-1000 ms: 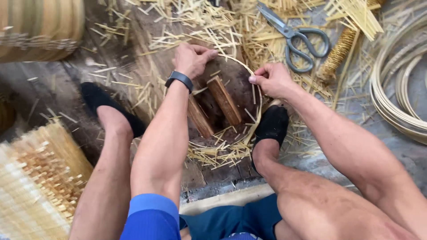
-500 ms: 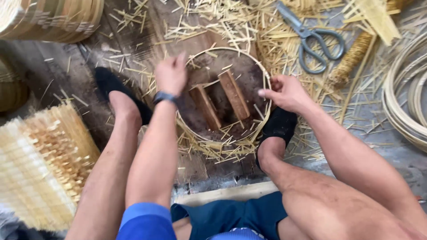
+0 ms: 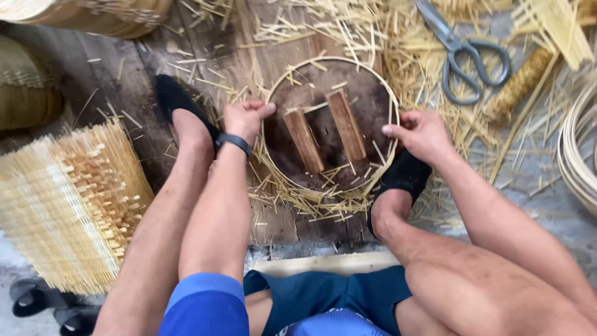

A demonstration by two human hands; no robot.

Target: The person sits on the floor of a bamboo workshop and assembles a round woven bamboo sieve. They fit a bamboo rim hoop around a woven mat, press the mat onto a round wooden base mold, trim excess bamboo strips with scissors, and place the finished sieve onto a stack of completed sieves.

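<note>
Seated person, head view looking down between bare knees onto a dark wooden floor (image 3: 273, 218) littered with straw-coloured splints.

Round thin bamboo hoop (image 3: 392, 99) lies flat on the floor between the feet, ringing a dark round patch. Inside the ring: two short brown wooden blocks (image 3: 323, 137), side by side, slightly tilted, not touching each other. Loose splints pile along the hoop's near edge.

Left hand (image 3: 245, 118), black wristband at the wrist: fingers curled in, thumb out along the hoop's left side, pinching or pressing the rim. Grip is narrow; whether the rim sits fully between thumb and fingers I cannot tell.

Right hand (image 3: 423, 134): fingers half closed, fingertips on the hoop's right edge, index extended along the rim. Touching rather than wrapped round it.

Feet in black flat shoes: left shoe (image 3: 177, 99) just beside the left hand, right shoe (image 3: 404, 177) under the right hand, touching the hoop's lower right.

Grey metal scissors (image 3: 463, 53) lie shut on the straw, well apart, upper right. Woven bamboo mat with bristling splint ends (image 3: 68, 199) at lower left. Coiled pale cane strips (image 3: 575, 149) at right edge.
</note>
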